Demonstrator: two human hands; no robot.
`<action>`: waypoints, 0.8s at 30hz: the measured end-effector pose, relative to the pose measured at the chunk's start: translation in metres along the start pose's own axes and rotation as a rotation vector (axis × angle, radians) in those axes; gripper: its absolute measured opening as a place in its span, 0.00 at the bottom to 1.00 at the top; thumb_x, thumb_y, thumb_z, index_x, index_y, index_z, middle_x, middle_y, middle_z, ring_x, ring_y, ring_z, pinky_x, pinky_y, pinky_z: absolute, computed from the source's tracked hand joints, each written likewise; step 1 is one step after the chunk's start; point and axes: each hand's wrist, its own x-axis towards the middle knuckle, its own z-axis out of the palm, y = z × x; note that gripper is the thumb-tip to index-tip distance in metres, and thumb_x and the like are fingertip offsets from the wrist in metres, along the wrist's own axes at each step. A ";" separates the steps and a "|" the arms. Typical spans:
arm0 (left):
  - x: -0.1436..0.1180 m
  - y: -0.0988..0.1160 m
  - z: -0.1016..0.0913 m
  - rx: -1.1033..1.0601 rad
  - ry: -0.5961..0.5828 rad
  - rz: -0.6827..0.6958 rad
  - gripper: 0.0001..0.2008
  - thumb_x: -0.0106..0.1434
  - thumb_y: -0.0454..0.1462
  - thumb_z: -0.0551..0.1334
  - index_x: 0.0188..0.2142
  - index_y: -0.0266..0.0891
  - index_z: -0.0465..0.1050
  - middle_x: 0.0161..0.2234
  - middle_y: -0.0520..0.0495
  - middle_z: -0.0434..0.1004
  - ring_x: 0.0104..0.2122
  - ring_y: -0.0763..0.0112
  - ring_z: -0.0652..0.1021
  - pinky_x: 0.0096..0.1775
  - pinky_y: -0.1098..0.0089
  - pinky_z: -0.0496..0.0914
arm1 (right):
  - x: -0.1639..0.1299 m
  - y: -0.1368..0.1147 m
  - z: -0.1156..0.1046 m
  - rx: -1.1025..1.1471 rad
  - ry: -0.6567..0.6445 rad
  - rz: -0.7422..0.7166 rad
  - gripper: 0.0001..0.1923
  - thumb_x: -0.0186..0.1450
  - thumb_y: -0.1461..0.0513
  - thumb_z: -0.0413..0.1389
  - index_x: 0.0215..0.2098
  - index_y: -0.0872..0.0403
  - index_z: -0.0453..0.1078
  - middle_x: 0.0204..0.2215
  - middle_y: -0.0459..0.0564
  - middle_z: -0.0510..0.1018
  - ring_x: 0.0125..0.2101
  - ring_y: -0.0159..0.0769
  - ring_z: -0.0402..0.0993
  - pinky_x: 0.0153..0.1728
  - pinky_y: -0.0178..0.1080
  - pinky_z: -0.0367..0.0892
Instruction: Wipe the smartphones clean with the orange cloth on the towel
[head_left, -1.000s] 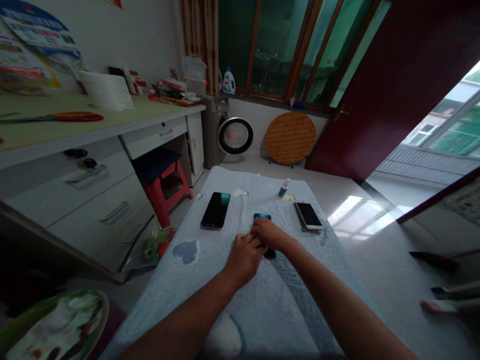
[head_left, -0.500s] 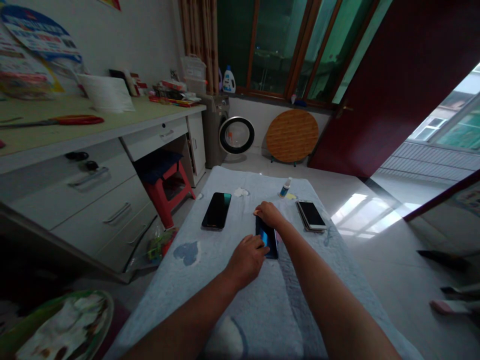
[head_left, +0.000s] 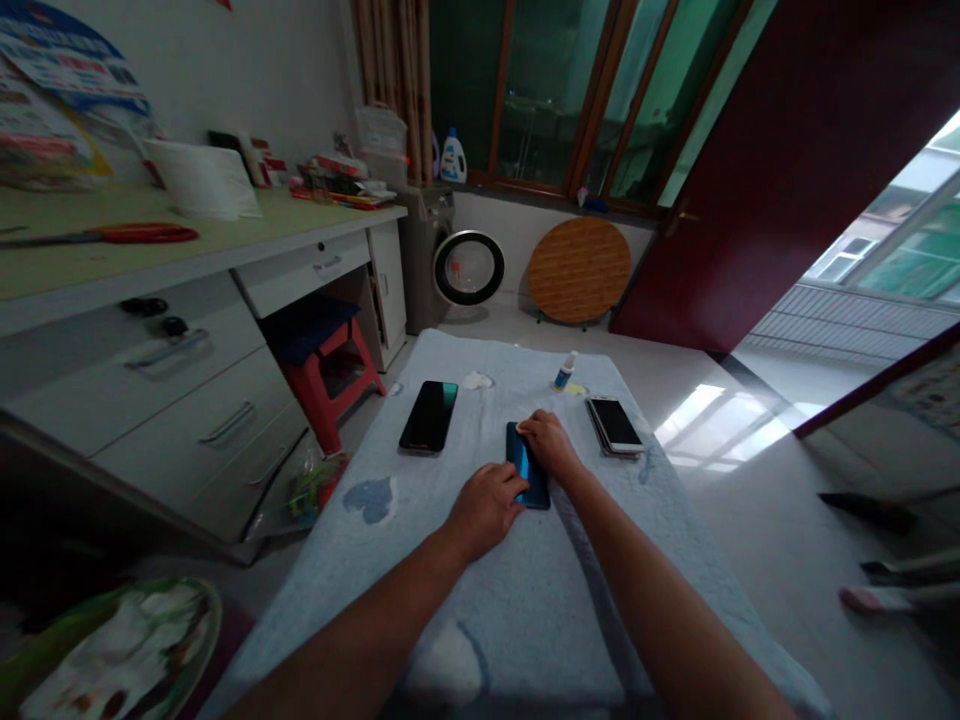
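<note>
A dark smartphone with a blue sheen (head_left: pixel 537 488) lies on the light-blue cloth (head_left: pixel 517 600) between my hands. My left hand (head_left: pixel 486 505) grips its lower left side, fingertips over the edge. Bent over the phone's upper end is my right hand (head_left: pixel 551 445), its fingers pinched together; a small pale-orange spot shows at the tips, too small to name. A black smartphone (head_left: pixel 430 417) lies to the left. A white-framed phone (head_left: pixel 616 424) rests at the right on something thin. Behind my right hand stands a small bottle with a white cap (head_left: pixel 566 370).
The desk (head_left: pixel 285 215) at the left carries red-handled scissors (head_left: pixel 146 233) and a white paper roll (head_left: pixel 199 180). Under it is a red stool (head_left: pixel 334 385). Farther back are an open-doored washing machine (head_left: pixel 424 250) and a round wooden tabletop (head_left: pixel 579 270).
My right hand has shifted from the phone's top left corner slightly right, onto its upper face. More blue sheen shows on the phone. My left hand stays at the lower end.
</note>
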 end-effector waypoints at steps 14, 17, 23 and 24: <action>0.014 -0.024 0.010 0.009 0.020 -0.104 0.30 0.64 0.28 0.47 0.65 0.41 0.49 0.64 0.45 0.59 0.66 0.63 0.54 0.64 0.50 0.45 | -0.051 -0.021 -0.012 0.082 -0.074 -0.191 0.16 0.71 0.63 0.45 0.44 0.55 0.75 0.38 0.52 0.73 0.38 0.36 0.65 0.43 0.36 0.58; 0.015 -0.022 0.008 0.061 -0.001 -0.133 0.27 0.66 0.30 0.46 0.65 0.40 0.50 0.64 0.45 0.60 0.65 0.61 0.55 0.64 0.49 0.45 | -0.063 -0.027 -0.016 0.073 -0.079 -0.229 0.15 0.71 0.63 0.46 0.43 0.54 0.75 0.36 0.51 0.73 0.37 0.35 0.65 0.42 0.36 0.58; 0.015 -0.019 0.003 0.113 -0.067 -0.127 0.22 0.68 0.35 0.49 0.60 0.46 0.62 0.64 0.49 0.60 0.65 0.58 0.55 0.63 0.46 0.44 | -0.109 -0.036 -0.023 0.165 -0.061 -0.246 0.13 0.70 0.64 0.49 0.39 0.53 0.76 0.34 0.50 0.73 0.35 0.34 0.65 0.38 0.35 0.58; 0.015 -0.019 0.003 0.119 -0.073 -0.129 0.21 0.68 0.37 0.50 0.60 0.46 0.62 0.65 0.49 0.59 0.65 0.58 0.55 0.63 0.46 0.44 | -0.114 -0.035 -0.022 0.187 -0.041 -0.232 0.12 0.70 0.63 0.49 0.38 0.53 0.76 0.34 0.50 0.73 0.35 0.34 0.65 0.38 0.34 0.59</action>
